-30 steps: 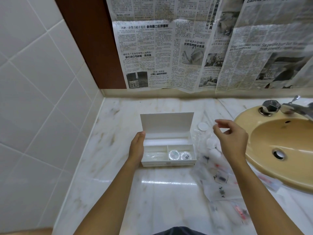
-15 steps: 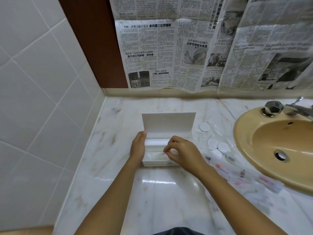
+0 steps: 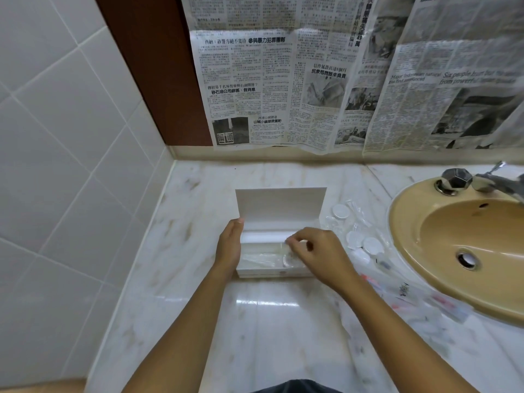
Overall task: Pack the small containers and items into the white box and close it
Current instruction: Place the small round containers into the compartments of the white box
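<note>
Standing open on a marble counter [image 3: 255, 321], a white box [image 3: 279, 211] is seen with its lid raised upright at the far side and its tray turned toward the camera. The box's left end is touched by the left hand [image 3: 229, 245], whose fingers are laid straight along it, with nothing gripped. The right hand [image 3: 320, 255] is held over the tray's right half, its fingers curled and the fingertips [image 3: 293, 243] drawn together in a pinch; whether anything is caught between them cannot be told. Under that hand, a clear round container [image 3: 289, 261] is partly shown inside the tray, while crumpled clear film [image 3: 261, 258] is seen in the left half. Just beside the box on the right, several small white round containers [image 3: 354, 238] are scattered on the counter, and clear plastic packets [image 3: 402, 290] with red and dark contents are spread between them and the rim of a beige sink [image 3: 399, 231]. A faceted metal tap handle [image 3: 456, 178] is mounted at the sink's far edge. The wall behind is covered with newspaper sheets [image 3: 283, 89], bordered on the left by a dark brown panel [image 3: 147, 66] and pale wall tiles [image 3: 56, 137].
</note>
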The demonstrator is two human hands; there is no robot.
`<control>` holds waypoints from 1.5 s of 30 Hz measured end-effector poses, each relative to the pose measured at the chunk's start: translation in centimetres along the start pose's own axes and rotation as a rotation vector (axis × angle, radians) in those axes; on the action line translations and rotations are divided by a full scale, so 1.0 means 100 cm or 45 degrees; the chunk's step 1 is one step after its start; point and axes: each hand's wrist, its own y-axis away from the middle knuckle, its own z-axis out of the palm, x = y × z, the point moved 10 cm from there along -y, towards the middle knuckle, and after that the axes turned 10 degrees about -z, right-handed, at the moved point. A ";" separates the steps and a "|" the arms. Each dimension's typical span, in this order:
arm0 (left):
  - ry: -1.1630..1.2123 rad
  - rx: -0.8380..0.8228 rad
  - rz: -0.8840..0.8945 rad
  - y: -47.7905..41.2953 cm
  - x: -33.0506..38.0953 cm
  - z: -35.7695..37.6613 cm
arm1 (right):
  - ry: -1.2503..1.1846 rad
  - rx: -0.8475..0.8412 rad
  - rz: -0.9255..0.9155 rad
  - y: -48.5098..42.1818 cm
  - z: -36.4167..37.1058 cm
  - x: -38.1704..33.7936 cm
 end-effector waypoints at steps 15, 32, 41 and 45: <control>0.038 -0.028 0.020 0.002 0.001 0.000 | 0.622 0.180 0.565 0.035 -0.062 0.142; 0.071 -0.023 -0.003 0.004 0.001 0.001 | -0.081 0.570 0.741 0.040 -0.083 0.149; 0.045 -0.018 -0.005 0.002 0.000 0.001 | -0.202 0.358 0.092 0.011 -0.093 0.052; 0.045 -0.017 -0.005 0.003 0.001 0.000 | 0.039 0.000 -0.075 -0.001 -0.045 0.014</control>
